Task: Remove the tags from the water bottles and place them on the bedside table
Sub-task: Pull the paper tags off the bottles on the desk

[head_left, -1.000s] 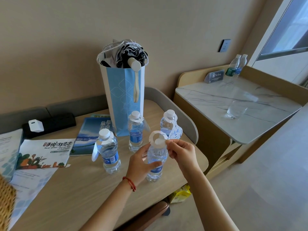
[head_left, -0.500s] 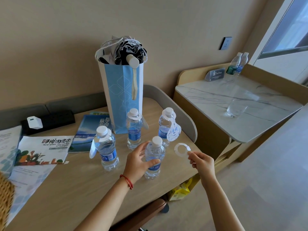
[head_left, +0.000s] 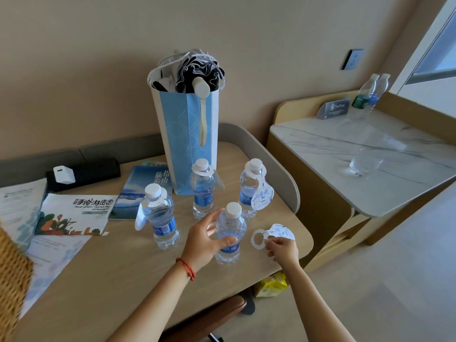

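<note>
A: How is the front water bottle held?

B: It is gripped around its body by the left hand, thumb in front and fingers behind. It stands upright on the wooden table, and no tag is seen on its neck.

A: And the loose paper tag?

B: It is pinched at its near edge by the right hand, just right of that bottle and low over the table's right corner. Whether it is touching the tabletop cannot be told.

A: What is seen of the remaining bottles?

B: Three are stood upright behind, each with a tag hung at the neck: the left bottle, the middle bottle and the right bottle. A blue gift bag with a folded umbrella is placed just behind the middle one.

A: And the marble-topped bedside table?

B: It is set to the right, well apart from the tag. A glass and two further bottles are seen on it.
</note>
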Demonstrator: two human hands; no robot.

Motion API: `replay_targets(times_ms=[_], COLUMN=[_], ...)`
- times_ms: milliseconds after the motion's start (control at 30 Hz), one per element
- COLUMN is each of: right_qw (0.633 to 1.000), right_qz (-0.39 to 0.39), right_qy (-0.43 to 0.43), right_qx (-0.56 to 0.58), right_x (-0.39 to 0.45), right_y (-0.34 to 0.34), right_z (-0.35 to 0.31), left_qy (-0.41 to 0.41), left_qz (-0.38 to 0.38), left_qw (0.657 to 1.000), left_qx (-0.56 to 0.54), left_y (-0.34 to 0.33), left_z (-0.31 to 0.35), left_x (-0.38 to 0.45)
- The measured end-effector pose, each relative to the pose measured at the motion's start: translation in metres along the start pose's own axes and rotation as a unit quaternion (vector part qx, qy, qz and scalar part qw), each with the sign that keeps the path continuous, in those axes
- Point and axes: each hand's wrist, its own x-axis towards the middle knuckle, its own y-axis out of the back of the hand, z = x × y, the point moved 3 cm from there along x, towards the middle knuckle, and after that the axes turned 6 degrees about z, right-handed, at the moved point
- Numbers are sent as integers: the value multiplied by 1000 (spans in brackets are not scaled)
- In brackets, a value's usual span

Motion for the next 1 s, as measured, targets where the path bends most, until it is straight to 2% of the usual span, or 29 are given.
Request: replay_targets(times_ms=[267,600,667,767,1000], right_qw=[1000,993,989,985,979], right_qz=[-8,-28,-24,-14,16], right_qy=[-10,82,101,132,175], right_qx=[-8,85,106,111,104], right_x=[-2,-16,-14,-10,12], right_y=[1,29,37,47,59], right_z=[-5,-58,-72,-94,-131], left_qy=[-1,13,-4,-26,-20], left_qz=[5,-27,-20,-17,-46], left_qw=[1000,1000,1000,999,999], left_qx=[-2,-3,9,16,13], left_y=[-1,3,5,4,-8], left_z=[1,19,28,41,54], left_x=[-1,-2,4,22,78])
